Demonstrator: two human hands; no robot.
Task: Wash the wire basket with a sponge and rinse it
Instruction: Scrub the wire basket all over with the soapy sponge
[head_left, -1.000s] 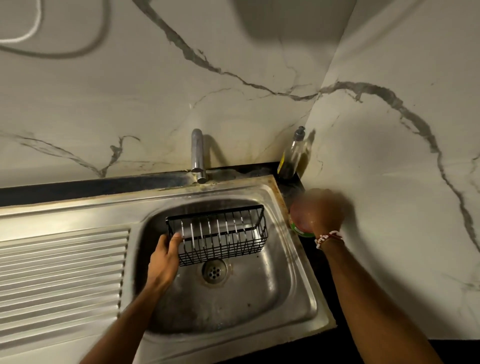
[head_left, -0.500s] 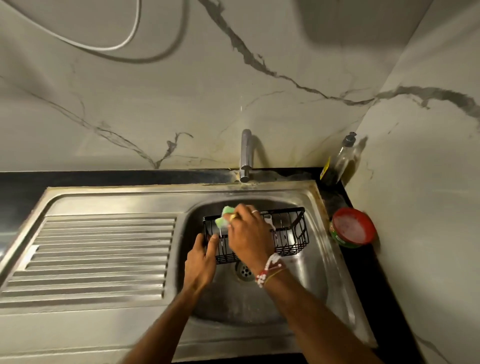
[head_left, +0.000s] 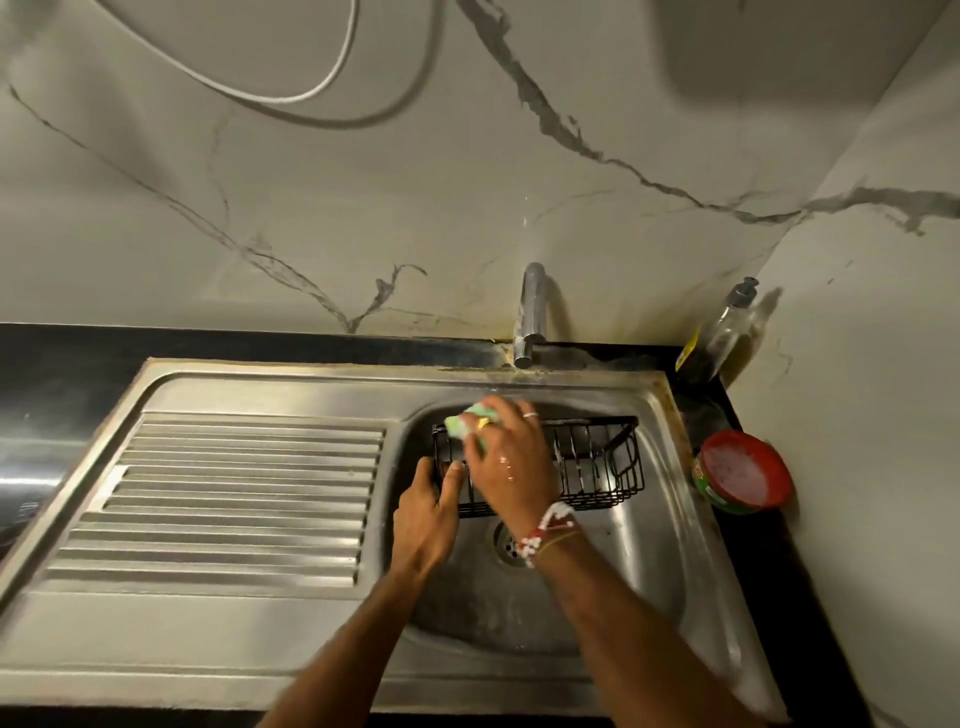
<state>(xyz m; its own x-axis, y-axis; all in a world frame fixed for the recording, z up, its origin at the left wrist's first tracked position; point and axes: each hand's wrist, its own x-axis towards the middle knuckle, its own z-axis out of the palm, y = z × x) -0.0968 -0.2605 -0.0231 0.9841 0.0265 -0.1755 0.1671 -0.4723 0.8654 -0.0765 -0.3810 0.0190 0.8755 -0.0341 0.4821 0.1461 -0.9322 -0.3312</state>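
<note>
I am gripping the left end of the wire basket (head_left: 592, 462) with my left hand (head_left: 423, 519), thumb against its wires, down in the sink (head_left: 649, 571). My right hand (head_left: 511, 457) is curling round the sponge (head_left: 475, 421), pressing it on the far rim just beyond that grip. The basket's long axis is running rightward from both hands, so I judge the scrubbing should head that way.

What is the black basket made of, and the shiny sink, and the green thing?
The black wire basket looks like thin metal rods in an open grid, with a dark matte coating. The silver sink seems stainless steel: brushed, with bright reflections on its ribbed drainboard. The green and yellow sponge is probably soft foam, though it is blurred.
</note>
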